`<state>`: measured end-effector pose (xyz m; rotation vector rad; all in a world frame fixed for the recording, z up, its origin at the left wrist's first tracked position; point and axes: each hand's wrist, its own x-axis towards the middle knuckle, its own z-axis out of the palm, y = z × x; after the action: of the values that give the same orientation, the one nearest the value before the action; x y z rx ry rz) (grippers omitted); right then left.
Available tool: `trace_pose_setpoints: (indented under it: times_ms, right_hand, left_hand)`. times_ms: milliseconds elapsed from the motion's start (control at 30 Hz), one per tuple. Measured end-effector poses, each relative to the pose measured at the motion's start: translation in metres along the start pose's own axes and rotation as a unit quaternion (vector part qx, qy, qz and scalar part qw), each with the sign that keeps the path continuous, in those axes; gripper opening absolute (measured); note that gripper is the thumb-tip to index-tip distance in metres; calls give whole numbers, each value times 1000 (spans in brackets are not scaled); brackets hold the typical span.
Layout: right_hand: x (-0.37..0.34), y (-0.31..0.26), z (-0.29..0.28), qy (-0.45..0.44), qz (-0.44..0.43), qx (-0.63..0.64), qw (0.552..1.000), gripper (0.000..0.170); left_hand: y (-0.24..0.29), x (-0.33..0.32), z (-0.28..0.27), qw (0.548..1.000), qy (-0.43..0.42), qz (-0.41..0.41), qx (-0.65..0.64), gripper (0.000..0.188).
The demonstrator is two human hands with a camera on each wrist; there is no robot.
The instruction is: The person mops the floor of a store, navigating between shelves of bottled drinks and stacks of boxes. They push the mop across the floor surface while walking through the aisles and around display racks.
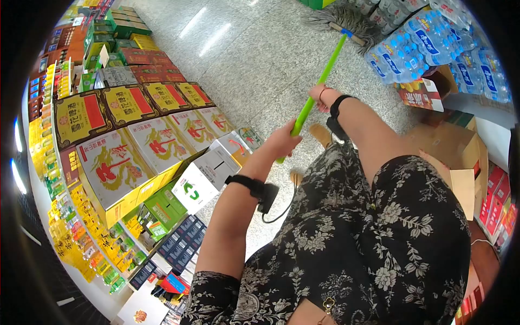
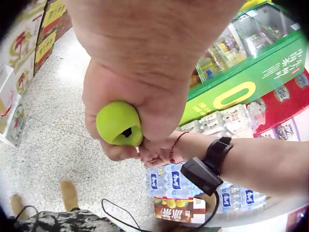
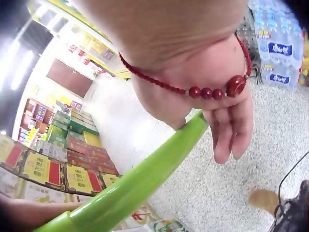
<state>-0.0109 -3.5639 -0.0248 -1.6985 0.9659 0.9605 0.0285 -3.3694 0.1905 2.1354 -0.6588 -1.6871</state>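
A mop with a bright green handle [image 1: 326,71] slants away from me across the head view. Its grey string head [image 1: 355,26] lies on the floor beside the packs of bottled water. My left hand [image 1: 283,142] grips the handle close to its near end; in the left wrist view the rounded green end cap [image 2: 118,123] pokes out of the fist. Farther up the handle, my right hand [image 1: 320,97] holds it, wearing a red beaded bracelet [image 3: 207,93]. In the right wrist view the handle runs under the thumb while several fingers [image 3: 223,137] hang fairly straight.
Stacked beer cartons [image 1: 116,157] line the left side, with shelves of packaged goods behind. Shrink-wrapped water bottles [image 1: 398,57] stand at the far right, above an opened cardboard box [image 1: 422,93]. Speckled floor [image 1: 254,65] stretches between them. A green display freezer [image 2: 241,87] shows in the left wrist view.
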Motion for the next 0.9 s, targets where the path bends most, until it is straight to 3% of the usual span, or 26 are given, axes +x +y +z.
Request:
trace_pose_setpoints:
  times_ms: [33, 67, 200, 367, 433, 500, 567, 767, 833, 900]
  right_hand:
    - [14, 6, 20, -36, -50, -81, 995, 31]
    - [-5, -3, 34, -33, -52, -82, 995, 31]
    - [-124, -41, 134, -64, 5, 17, 998, 35]
    - [-173, -34, 268, -224, -8, -3, 974, 44]
    - [-192, -33, 308, -250, 8, 12, 968, 50]
    - [-207, -31, 340, -354, 11, -24, 935, 63]
    - [-216, -27, 379, -375, 16, -35, 926, 64]
    - [-240, -10, 378, -363, 6, 32, 931, 73]
    - [-240, 0, 358, -351, 19, 71, 933, 79]
    - [-234, 17, 335, -243, 12, 151, 958, 77]
  left_hand:
    - [-19, -14, 4, 1000, 2, 2, 1, 63]
    - [-40, -30, 9, 1000, 2, -4, 1, 63]
    - [-140, -109, 39, 999, 1, -48, -23, 63]
    - [-259, -229, 93, 993, -4, -91, -79, 65]
    - [-283, -278, 106, 990, -9, -117, -73, 65]
    - [-304, -319, 115, 985, -16, -160, -67, 66]
    - [-323, -351, 126, 984, -14, -163, -64, 66]
    - [-307, -367, 130, 981, -41, -189, 1, 64]
    - [-311, -352, 137, 991, -10, -99, 95, 65]
    - [-300, -331, 140, 990, -17, -79, 115, 66]
